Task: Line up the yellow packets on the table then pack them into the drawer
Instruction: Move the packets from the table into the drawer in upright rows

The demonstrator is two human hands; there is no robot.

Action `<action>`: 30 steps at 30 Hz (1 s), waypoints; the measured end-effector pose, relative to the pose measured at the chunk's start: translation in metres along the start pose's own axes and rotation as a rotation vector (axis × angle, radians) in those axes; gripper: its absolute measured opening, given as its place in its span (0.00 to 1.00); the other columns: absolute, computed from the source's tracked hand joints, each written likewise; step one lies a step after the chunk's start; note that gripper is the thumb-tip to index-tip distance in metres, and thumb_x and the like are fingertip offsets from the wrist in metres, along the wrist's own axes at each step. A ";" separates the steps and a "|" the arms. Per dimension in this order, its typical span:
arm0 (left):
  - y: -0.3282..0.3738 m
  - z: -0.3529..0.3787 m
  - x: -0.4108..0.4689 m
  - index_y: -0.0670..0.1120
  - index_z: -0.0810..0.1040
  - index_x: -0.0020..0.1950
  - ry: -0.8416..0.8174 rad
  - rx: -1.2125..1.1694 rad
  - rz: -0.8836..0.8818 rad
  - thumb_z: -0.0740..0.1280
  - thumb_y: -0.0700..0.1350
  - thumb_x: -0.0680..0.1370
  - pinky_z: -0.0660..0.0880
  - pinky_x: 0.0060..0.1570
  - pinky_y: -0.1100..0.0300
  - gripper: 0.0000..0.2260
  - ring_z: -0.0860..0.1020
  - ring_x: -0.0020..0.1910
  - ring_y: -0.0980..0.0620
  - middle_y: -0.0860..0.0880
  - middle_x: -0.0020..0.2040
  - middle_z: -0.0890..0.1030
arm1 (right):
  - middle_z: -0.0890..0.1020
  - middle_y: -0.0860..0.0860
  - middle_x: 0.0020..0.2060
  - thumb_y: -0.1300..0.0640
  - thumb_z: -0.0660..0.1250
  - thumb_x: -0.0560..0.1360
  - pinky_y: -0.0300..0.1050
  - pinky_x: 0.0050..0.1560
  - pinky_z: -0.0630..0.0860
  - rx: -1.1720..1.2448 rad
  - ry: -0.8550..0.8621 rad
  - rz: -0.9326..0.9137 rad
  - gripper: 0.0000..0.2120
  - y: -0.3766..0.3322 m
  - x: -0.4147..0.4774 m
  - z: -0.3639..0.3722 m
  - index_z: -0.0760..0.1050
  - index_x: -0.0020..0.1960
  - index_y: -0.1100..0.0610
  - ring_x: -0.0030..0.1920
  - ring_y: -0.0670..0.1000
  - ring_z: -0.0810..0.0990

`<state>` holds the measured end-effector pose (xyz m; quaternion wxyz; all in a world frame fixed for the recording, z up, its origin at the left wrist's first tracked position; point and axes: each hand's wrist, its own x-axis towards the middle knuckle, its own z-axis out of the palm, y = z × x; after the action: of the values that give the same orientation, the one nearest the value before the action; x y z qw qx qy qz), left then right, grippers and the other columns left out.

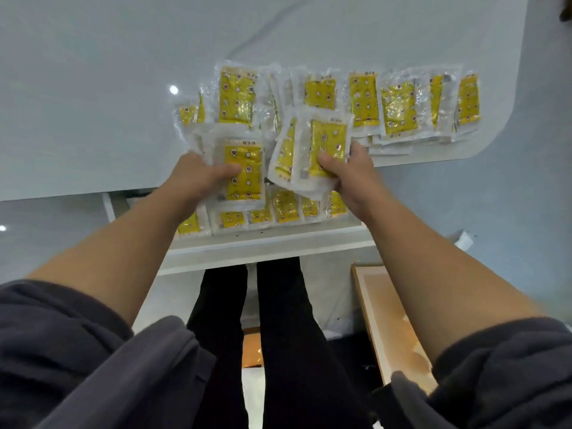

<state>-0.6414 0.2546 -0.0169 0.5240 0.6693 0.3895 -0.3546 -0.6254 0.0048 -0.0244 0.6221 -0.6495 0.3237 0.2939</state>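
Hands (272,171) grip packets (244,171) — above drawer (263,239).

glossy pale grey floor (526,181) with a ceiling-light glint (3,228), pale wooden panel (393,329) at lower right

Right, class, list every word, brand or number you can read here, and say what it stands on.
Nothing can be read.
Packet stack in the left hand: small dark print near its top edge, too blurred.
Packet bundle in the right hand: same print, blurred.
Table packets: small print, unreadable.
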 end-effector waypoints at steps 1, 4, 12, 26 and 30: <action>-0.015 -0.009 -0.002 0.40 0.77 0.57 -0.051 0.027 -0.032 0.80 0.52 0.63 0.79 0.52 0.44 0.29 0.82 0.49 0.44 0.42 0.52 0.83 | 0.82 0.54 0.57 0.59 0.76 0.69 0.57 0.60 0.77 0.032 -0.091 0.055 0.29 0.012 -0.007 -0.003 0.69 0.67 0.57 0.57 0.54 0.82; -0.055 -0.027 -0.003 0.43 0.79 0.55 -0.163 0.086 -0.143 0.80 0.50 0.63 0.80 0.49 0.51 0.24 0.83 0.47 0.46 0.44 0.50 0.84 | 0.82 0.55 0.58 0.57 0.77 0.67 0.63 0.63 0.73 -0.129 -0.243 0.224 0.29 0.055 -0.016 -0.002 0.71 0.66 0.55 0.59 0.58 0.80; -0.125 0.002 0.066 0.38 0.60 0.75 0.073 0.136 -0.230 0.75 0.54 0.71 0.68 0.63 0.49 0.41 0.68 0.69 0.40 0.42 0.72 0.67 | 0.81 0.52 0.59 0.53 0.73 0.73 0.46 0.49 0.77 -0.422 -0.073 0.325 0.21 0.132 0.037 0.028 0.75 0.63 0.56 0.57 0.53 0.80; -0.184 0.059 0.133 0.39 0.73 0.65 0.231 0.034 -0.126 0.66 0.65 0.74 0.74 0.51 0.52 0.33 0.78 0.58 0.41 0.42 0.58 0.79 | 0.82 0.52 0.48 0.57 0.70 0.73 0.38 0.42 0.69 -0.850 0.046 0.065 0.12 0.190 0.110 0.049 0.78 0.56 0.58 0.44 0.50 0.77; -0.189 0.047 0.125 0.41 0.75 0.62 0.191 0.048 -0.082 0.64 0.62 0.77 0.72 0.48 0.55 0.27 0.78 0.51 0.45 0.45 0.53 0.80 | 0.80 0.50 0.45 0.59 0.69 0.73 0.37 0.34 0.67 -0.883 0.114 -0.011 0.14 0.185 0.098 0.045 0.75 0.58 0.58 0.42 0.50 0.75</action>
<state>-0.7572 0.2555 -0.2169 0.4533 0.6959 0.4562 -0.3196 -0.7096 0.0415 -0.2182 0.2677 -0.8699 0.1973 0.3643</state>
